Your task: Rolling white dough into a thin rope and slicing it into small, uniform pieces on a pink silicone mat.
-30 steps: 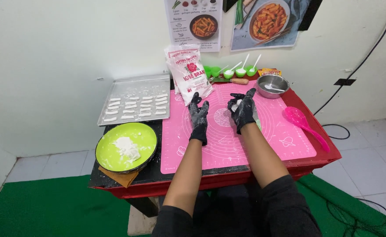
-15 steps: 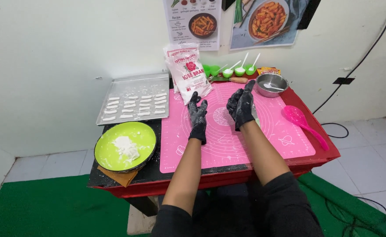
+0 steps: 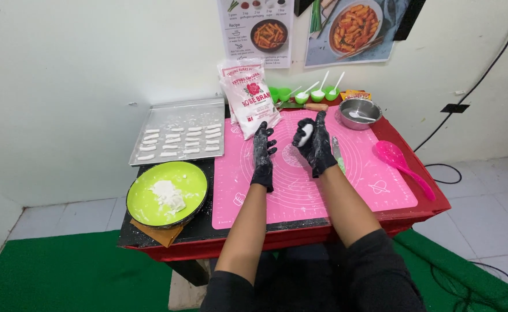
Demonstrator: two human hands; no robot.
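Both hands wear black gloves over a pink silicone mat (image 3: 358, 185). My right hand (image 3: 314, 144) is raised with a small white lump of dough (image 3: 305, 136) cupped in its palm. My left hand (image 3: 263, 153) hovers beside it, fingers spread and dusted with flour, holding nothing. A knife (image 3: 338, 155) lies on the mat just right of my right hand.
A green plate of white dough (image 3: 167, 193) sits front left. A metal tray with several dough sticks (image 3: 179, 138) lies behind it. A flour bag (image 3: 251, 98), small green cups with spoons (image 3: 314, 92), a steel bowl (image 3: 359, 111) and a pink spatula (image 3: 401, 164) ring the mat.
My hands have parted. The right hand has turned palm up with the dough lump showing, and the left has opened flat beside it.
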